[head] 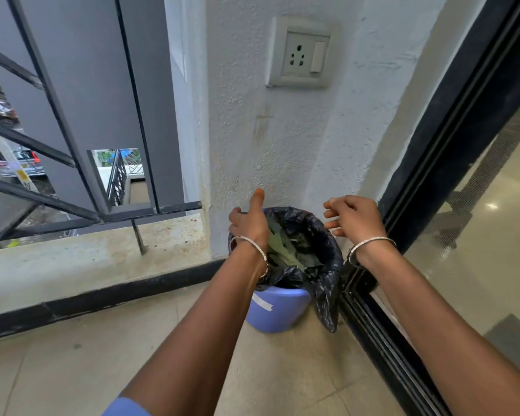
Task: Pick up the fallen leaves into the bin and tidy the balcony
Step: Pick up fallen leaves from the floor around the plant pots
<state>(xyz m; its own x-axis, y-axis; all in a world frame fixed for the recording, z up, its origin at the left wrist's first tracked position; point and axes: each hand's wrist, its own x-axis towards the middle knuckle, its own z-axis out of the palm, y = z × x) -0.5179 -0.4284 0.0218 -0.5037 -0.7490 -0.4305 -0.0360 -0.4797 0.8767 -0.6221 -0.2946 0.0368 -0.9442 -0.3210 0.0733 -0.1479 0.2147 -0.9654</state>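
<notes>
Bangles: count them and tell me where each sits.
2. One bangle circles the left wrist, above the rim of the bin; the other bangle circles the right wrist, right of the bin. None appears hidden.

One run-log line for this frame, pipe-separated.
blue plastic bin, black liner bag: green leaves inside | left hand: at left rim, grip unclear | right hand: near right rim, loosely curled, empty

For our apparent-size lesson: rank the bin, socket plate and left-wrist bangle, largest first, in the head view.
1. bin
2. socket plate
3. left-wrist bangle
Apparent only; their distances from the camera differ.
</notes>
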